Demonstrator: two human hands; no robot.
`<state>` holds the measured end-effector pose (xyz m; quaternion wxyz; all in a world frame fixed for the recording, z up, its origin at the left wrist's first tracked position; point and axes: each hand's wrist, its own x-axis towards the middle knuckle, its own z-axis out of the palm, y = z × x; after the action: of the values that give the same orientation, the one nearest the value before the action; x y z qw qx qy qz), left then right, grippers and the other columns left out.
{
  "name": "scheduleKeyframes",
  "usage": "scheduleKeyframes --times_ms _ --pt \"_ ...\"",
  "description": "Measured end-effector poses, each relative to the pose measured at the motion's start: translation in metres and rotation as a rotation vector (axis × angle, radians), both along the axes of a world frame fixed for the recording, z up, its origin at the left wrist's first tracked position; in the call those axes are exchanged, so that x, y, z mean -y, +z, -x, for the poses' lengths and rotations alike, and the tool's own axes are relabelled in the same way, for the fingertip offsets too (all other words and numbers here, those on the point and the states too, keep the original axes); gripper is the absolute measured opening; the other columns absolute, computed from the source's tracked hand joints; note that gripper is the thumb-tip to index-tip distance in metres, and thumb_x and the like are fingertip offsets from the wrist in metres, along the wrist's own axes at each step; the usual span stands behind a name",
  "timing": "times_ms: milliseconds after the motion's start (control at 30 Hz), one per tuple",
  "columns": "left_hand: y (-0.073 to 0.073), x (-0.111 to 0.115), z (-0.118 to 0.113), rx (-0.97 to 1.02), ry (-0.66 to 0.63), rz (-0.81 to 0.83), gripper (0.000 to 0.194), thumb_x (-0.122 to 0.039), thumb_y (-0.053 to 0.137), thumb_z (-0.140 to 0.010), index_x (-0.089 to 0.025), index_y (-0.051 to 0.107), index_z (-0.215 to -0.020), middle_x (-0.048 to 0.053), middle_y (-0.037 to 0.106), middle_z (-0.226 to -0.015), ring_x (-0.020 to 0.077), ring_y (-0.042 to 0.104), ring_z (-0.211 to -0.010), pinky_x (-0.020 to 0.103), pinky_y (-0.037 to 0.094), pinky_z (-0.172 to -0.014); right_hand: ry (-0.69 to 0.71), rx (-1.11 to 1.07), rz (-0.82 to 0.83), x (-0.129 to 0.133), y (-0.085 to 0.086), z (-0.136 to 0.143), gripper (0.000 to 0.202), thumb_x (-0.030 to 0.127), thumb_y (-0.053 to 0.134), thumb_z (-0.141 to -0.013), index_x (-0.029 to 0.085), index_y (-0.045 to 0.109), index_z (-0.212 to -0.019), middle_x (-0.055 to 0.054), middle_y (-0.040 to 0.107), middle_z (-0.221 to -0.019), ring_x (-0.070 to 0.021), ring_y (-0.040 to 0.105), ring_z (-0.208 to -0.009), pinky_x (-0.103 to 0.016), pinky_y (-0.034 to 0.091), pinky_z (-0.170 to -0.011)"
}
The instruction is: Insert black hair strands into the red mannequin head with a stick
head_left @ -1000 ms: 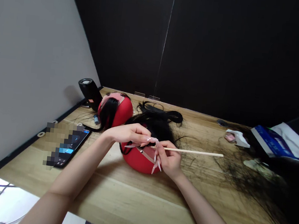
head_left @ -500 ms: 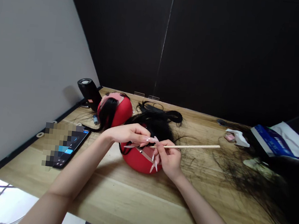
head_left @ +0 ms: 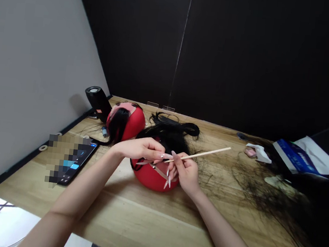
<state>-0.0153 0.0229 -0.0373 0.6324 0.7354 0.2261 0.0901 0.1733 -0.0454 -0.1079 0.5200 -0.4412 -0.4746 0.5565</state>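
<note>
The right hand [head_left: 187, 173] pinches a wooden stick [head_left: 208, 153]; beside it, the left hand's [head_left: 140, 148] fingertips bunch together, though I cannot tell on what. Below both hands, a red dome [head_left: 153, 181] with black hair [head_left: 174, 139] sits on a wooden table [head_left: 141, 224], a black wall [head_left: 234, 60] beyond.

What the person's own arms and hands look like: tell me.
The left arm and right arm are bare and sleeveless as far as they show. The left hand and right hand are ungloved, with long, pointed, glossy pale-pink nails.
</note>
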Motion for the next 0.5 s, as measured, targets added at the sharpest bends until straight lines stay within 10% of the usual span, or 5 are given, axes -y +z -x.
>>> scheduleKeyframes --times_ms 233,500 --pt "0.035 0.052 -0.006 -0.169 0.315 -0.797 0.037 -0.031 0.041 -0.100 -0.014 0.055 -0.071 0.000 0.054 -0.070 0.0123 0.050 -0.068 0.024 0.040 -0.065 0.030 -0.024 -0.007 -0.002 -0.006 -0.003 0.055 0.068 0.065 -0.077 0.015 0.052 -0.068 0.001 0.056 -0.045 -0.0093 0.052 -0.032 -0.015 0.039 -0.031" --pt "-0.008 0.067 -0.027 -0.619 0.133 -1.375 0.015 -0.008 0.049 -0.089 -0.012 0.063 -0.090 0.007 0.063 -0.081 0.0222 0.057 -0.077 0.035 0.039 -0.068 0.017 -0.047 -0.010 -0.006 -0.007 -0.003 0.054 0.067 0.067 -0.075 0.016 0.051 -0.069 0.003 0.055 -0.045 -0.0073 0.048 -0.029 -0.014 0.034 -0.029"
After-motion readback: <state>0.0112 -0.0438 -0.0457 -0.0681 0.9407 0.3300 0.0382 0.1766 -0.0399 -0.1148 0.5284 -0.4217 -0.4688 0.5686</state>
